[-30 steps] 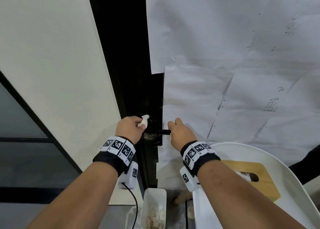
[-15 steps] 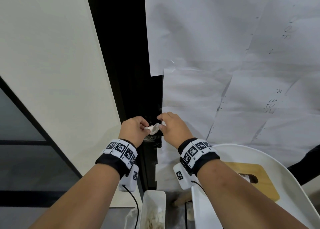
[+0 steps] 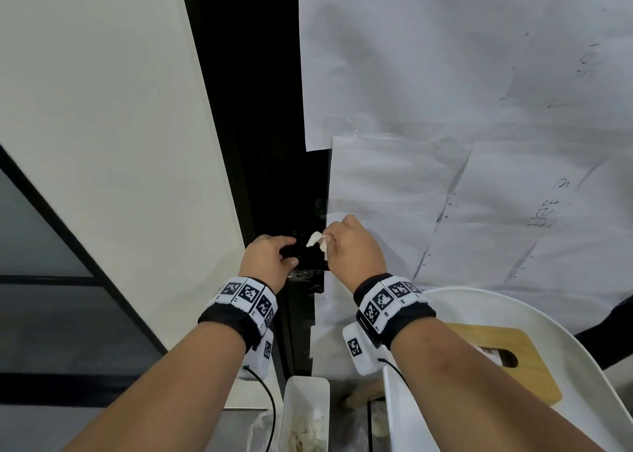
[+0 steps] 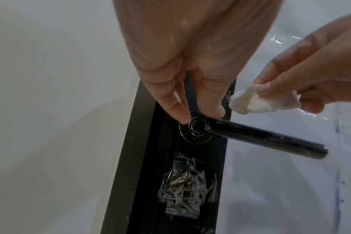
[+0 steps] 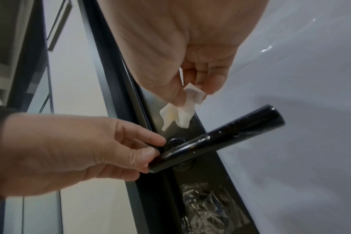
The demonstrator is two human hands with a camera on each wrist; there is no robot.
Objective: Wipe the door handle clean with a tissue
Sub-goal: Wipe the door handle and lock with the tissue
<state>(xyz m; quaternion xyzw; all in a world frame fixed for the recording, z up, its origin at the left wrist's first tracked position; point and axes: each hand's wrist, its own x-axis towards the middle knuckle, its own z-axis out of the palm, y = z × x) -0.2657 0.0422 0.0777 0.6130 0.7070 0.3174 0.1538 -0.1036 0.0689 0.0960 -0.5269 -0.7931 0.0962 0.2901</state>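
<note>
The black lever door handle [image 4: 260,139] [image 5: 226,136] sticks out from the dark door frame, pointing right. My left hand [image 3: 289,253] [image 4: 198,117] [image 5: 156,147] grips the handle at its pivot end, thumb and fingers curled round it. My right hand [image 3: 329,237] [image 4: 270,95] [image 5: 192,96] pinches a small crumpled white tissue [image 3: 315,239] [image 4: 248,104] [image 5: 178,114] just above the handle, not touching it. In the head view my hands hide most of the handle.
White paper sheets [image 3: 445,74] are taped over the door at right. Crumpled clear plastic [image 4: 182,194] is stuck to the frame below the handle. Lower down stand a white bin [image 3: 291,400] with used tissues and a white chair [image 3: 513,301] holding a wooden board [image 3: 507,359].
The tissue has passed from my left hand to my right. My right hand let go of the handle and rose above it; my left hand has taken hold of the handle's pivot end.
</note>
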